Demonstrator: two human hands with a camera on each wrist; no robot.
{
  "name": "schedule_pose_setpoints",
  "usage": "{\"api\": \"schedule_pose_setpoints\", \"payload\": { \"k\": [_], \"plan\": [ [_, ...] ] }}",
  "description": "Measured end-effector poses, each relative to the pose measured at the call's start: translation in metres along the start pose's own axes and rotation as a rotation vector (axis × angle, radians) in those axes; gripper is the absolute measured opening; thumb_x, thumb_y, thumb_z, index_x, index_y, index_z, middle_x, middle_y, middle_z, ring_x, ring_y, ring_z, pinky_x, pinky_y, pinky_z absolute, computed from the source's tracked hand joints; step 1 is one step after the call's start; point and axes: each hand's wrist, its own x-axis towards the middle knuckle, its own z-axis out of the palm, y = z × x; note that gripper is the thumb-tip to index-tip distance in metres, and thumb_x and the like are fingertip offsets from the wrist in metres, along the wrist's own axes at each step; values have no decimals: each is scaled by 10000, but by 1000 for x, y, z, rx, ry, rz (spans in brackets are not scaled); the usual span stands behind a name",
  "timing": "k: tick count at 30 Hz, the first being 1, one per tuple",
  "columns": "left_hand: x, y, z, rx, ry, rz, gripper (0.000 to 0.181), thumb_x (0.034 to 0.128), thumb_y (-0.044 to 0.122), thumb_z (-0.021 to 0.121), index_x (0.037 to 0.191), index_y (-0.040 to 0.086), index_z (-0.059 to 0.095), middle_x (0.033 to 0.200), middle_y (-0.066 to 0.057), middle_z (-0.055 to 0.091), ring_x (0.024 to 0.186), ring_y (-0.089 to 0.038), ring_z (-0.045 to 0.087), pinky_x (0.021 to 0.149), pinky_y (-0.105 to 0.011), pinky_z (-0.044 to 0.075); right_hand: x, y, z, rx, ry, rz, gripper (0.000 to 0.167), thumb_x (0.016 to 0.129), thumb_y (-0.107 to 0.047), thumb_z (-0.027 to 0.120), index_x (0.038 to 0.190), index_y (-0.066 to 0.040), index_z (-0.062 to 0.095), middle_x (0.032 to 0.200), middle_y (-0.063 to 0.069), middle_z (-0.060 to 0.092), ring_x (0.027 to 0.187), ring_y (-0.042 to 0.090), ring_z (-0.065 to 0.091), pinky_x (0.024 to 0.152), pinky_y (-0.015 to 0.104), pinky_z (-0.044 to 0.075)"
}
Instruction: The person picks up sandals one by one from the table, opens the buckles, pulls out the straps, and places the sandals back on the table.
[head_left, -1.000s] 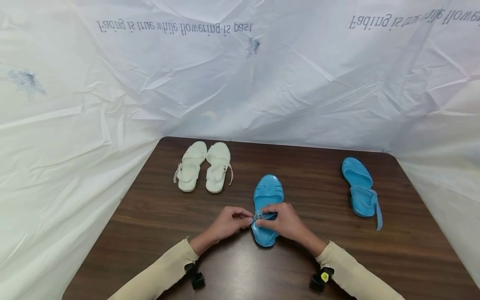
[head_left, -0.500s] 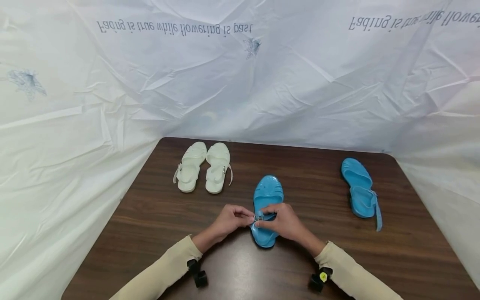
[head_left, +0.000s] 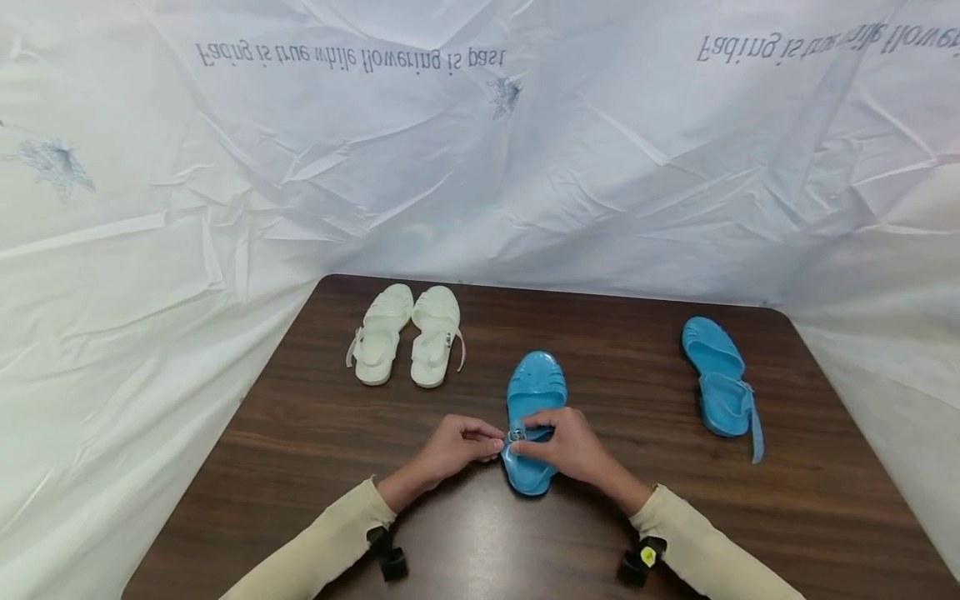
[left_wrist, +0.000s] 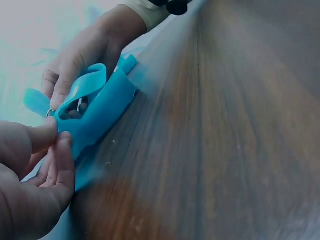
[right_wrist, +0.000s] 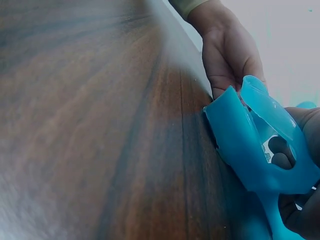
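A blue jelly sandal (head_left: 536, 379) lies in the middle of the table, toe pointing away. At its left side is a small metal buckle (head_left: 517, 435) on the ankle strap. My right hand (head_left: 573, 442) reaches over from the right, thumb and forefinger pinching the strap beside the buckle. From the left, my left hand (head_left: 457, 446) has its thumb and forefinger pinched at the strap's outer edge, close to the buckle. In the left wrist view the loose strap end (left_wrist: 36, 102) sticks out past the metal buckle (left_wrist: 49, 113). Exactly what lies between the left fingertips is hidden.
A second blue sandal (head_left: 722, 375) lies at the right with its strap hanging loose. Two white sandals (head_left: 382, 329) stand side by side at the back left. The brown wooden table (head_left: 637, 342) meets white plastic sheeting (head_left: 480, 192) behind it.
My left fingers moved slightly right onto the buckle, then drew back left. The buckle tilted and now faces up again. My right hand stays almost still on the strap.
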Motion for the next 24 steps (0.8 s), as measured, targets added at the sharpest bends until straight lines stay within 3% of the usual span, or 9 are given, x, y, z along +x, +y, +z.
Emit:
{"api": "schedule_pose_setpoints", "payload": {
  "k": [5, 9, 18, 24],
  "plan": [
    [2, -6, 3, -69, 33, -8, 194, 943, 60, 735, 1070, -85, 755, 925, -114, 766, 770, -96, 689, 695, -252, 584, 1, 0, 0, -4, -10, -12, 365, 842, -386, 850, 1069, -104, 802, 1031, 13, 772, 942, 121, 708, 763, 293, 590],
    [4, -5, 6, -53, 55, 37, 190, 938, 74, 744, 1054, -75, 764, 921, -116, 766, 756, -90, 678, 682, -238, 571, 2, -1, 0, 5, -10, -18, 331, 839, -397, 852, 1033, -132, 811, 987, -26, 771, 895, 75, 692, 731, 262, 576],
    [2, 4, 7, 166, 97, 144, 218, 907, 127, 793, 1071, -13, 764, 909, -120, 774, 793, -105, 718, 694, -246, 577, 1, -2, 1, 0, 1, -3, 317, 828, -387, 863, 1014, -135, 812, 981, -32, 766, 903, 87, 684, 735, 282, 579],
    [-1, 8, 5, 269, 70, 62, 197, 911, 254, 798, 983, 72, 780, 868, -19, 750, 726, -125, 675, 608, -243, 534, 0, -1, 1, -5, 7, 9, 349, 830, -404, 857, 1035, -127, 806, 1023, -2, 766, 964, 130, 696, 784, 334, 593]
  ]
}}
